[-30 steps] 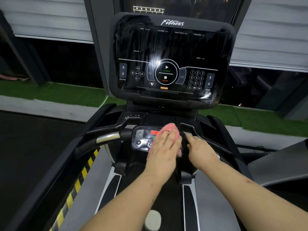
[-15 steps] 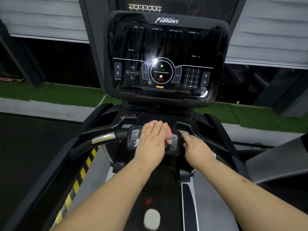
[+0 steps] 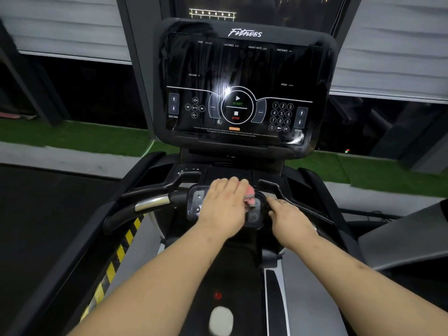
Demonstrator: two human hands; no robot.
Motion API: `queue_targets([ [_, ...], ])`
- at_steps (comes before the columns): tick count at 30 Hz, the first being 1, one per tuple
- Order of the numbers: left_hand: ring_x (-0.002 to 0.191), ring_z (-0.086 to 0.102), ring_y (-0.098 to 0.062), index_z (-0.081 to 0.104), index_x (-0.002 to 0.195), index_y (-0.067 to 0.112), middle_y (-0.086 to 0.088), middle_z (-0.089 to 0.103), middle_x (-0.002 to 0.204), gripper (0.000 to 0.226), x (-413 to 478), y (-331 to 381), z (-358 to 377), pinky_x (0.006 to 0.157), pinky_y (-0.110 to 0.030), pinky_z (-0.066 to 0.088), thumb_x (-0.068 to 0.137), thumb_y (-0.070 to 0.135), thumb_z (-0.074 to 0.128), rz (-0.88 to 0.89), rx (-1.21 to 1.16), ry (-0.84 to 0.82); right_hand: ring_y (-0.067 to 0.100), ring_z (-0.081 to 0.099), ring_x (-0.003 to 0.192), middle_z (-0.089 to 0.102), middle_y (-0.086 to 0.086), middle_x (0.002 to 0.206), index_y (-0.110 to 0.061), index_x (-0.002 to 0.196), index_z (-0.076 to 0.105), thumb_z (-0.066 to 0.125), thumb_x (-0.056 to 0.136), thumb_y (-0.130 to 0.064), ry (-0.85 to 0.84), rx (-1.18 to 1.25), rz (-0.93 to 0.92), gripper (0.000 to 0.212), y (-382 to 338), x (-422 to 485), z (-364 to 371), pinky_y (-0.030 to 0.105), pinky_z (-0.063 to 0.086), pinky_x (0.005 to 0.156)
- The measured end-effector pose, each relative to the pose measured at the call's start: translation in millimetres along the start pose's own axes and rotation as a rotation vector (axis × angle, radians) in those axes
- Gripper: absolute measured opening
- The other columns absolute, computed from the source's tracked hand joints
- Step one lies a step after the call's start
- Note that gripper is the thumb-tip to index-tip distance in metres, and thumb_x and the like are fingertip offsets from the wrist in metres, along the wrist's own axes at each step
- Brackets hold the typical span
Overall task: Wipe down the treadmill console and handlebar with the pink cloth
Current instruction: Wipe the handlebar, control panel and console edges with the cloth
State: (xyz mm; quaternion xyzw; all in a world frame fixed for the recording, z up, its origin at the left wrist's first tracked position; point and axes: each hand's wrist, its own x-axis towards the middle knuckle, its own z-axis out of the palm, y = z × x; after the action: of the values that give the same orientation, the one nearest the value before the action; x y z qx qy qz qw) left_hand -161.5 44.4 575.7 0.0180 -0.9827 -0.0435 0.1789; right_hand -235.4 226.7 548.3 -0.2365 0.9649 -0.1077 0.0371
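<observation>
- Two hands are sitting apart: the left hand is lying flat, fingers straight, pressing one pink cloth onto the small control panel.
- One edge of the cloth is peeking out at the hand's right side, over the panel's right half.
- Just right of the panel, the right hand is resting on the handlebar; whether its fingers are wrapping the bar, I cannot tell.
- Left of the panel, one chrome section of the bar is showing.
- Above the panel, one large console is standing, dark, with its printed buttons facing the person.
</observation>
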Motion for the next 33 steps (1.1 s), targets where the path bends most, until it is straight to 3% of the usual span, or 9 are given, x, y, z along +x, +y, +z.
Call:
queue_targets([
  [3, 0.118, 0.051, -0.024, 0.044, 0.140, 0.019, -0.002, 0.055, 0.128, 0.050, -9, -30, -3, 0.110, -0.040, 0.034, 0.091, 0.025, 0.052, -0.081, 0.003, 0.031, 0.027, 0.053, 0.128, 0.052, 0.004, 0.146, -0.028, 0.154, 0.034, 0.039, 0.105, -0.026, -0.023, 0.003, 0.012, 0.050, 1, 1, 1, 0.044, 0.046, 0.106],
  [6, 0.123, 0.049, -0.025, 0.042, 0.144, 0.017, -0.004, 0.053, 0.135, 0.050, -20, -52, 0, 0.111, -0.042, 0.037, 0.096, 0.028, 0.049, -0.209, -0.030, 0.062, 0.027, 0.054, 0.128, 0.052, 0.004, 0.145, -0.029, 0.155, 0.033, 0.039, 0.105, -0.026, -0.021, 0.014, 0.009, 0.050, -1, 1, 1, 0.044, 0.047, 0.105],
  [10, 0.126, 0.046, -0.029, 0.045, 0.141, 0.015, -0.007, 0.052, 0.135, 0.052, -20, -37, 0, 0.115, -0.047, 0.033, 0.092, 0.027, 0.053, -0.284, -0.004, 0.060, 0.026, 0.054, 0.126, 0.052, 0.004, 0.144, -0.027, 0.155, 0.033, 0.039, 0.105, -0.025, -0.010, 0.001, 0.019, 0.050, -3, -1, 0, 0.044, 0.048, 0.103],
  [17, 0.124, 0.045, -0.033, 0.047, 0.138, 0.019, -0.008, 0.051, 0.134, 0.063, -3, 23, 6, 0.117, -0.048, 0.019, 0.078, 0.023, 0.064, -0.091, -0.018, 0.003, 0.026, 0.055, 0.124, 0.053, 0.005, 0.143, -0.024, 0.154, 0.036, 0.041, 0.104, -0.023, -0.016, -0.009, 0.016, 0.050, -6, -3, -1, 0.044, 0.047, 0.103],
  [21, 0.140, 0.032, -0.037, 0.045, 0.145, 0.018, -0.011, 0.043, 0.149, 0.062, -4, 48, 16, 0.124, -0.050, 0.011, 0.084, 0.019, 0.055, 0.054, -0.038, -0.034, 0.027, 0.060, 0.117, 0.060, 0.008, 0.131, -0.016, 0.136, 0.055, 0.052, 0.093, -0.008, -0.024, 0.008, -0.004, 0.044, -4, -2, -8, 0.040, 0.048, 0.099],
  [24, 0.154, 0.014, -0.038, 0.039, 0.154, 0.016, -0.013, 0.028, 0.164, 0.066, -16, 51, 25, 0.126, -0.050, 0.001, 0.089, 0.019, 0.048, 0.118, -0.019, -0.030, 0.026, 0.061, 0.116, 0.062, 0.009, 0.130, -0.011, 0.130, 0.059, 0.053, 0.094, -0.005, -0.038, -0.015, -0.014, 0.038, -3, -2, -12, 0.032, 0.046, 0.098],
  [28, 0.157, -0.007, -0.032, 0.018, 0.163, 0.015, -0.011, 0.006, 0.171, 0.074, -42, 46, 36, 0.126, -0.050, -0.001, 0.090, 0.025, 0.022, 0.165, 0.029, -0.033, 0.024, 0.058, 0.124, 0.057, 0.005, 0.137, -0.014, 0.142, 0.050, 0.056, 0.098, -0.011, -0.062, -0.024, -0.037, 0.045, -3, -3, -14, 0.031, 0.044, 0.102],
  [30, 0.157, -0.011, -0.030, 0.010, 0.164, 0.014, -0.011, -0.001, 0.171, 0.075, -59, 44, 43, 0.126, -0.051, 0.004, 0.090, 0.024, 0.018, 0.190, 0.025, -0.060, 0.021, 0.052, 0.132, 0.050, 0.001, 0.148, -0.022, 0.154, 0.038, 0.052, 0.103, -0.019, -0.054, -0.029, -0.051, 0.054, -2, -1, -10, 0.032, 0.042, 0.111],
  [33, 0.157, -0.012, -0.030, 0.005, 0.164, 0.014, -0.011, -0.004, 0.171, 0.075, -75, 40, 50, 0.127, -0.052, 0.007, 0.091, 0.023, 0.019, 0.202, 0.003, -0.102, 0.022, 0.052, 0.134, 0.050, 0.001, 0.150, -0.032, 0.156, 0.033, 0.043, 0.106, -0.030, -0.020, 0.080, 0.004, 0.052, 2, 1, -3, 0.040, 0.044, 0.110],
])
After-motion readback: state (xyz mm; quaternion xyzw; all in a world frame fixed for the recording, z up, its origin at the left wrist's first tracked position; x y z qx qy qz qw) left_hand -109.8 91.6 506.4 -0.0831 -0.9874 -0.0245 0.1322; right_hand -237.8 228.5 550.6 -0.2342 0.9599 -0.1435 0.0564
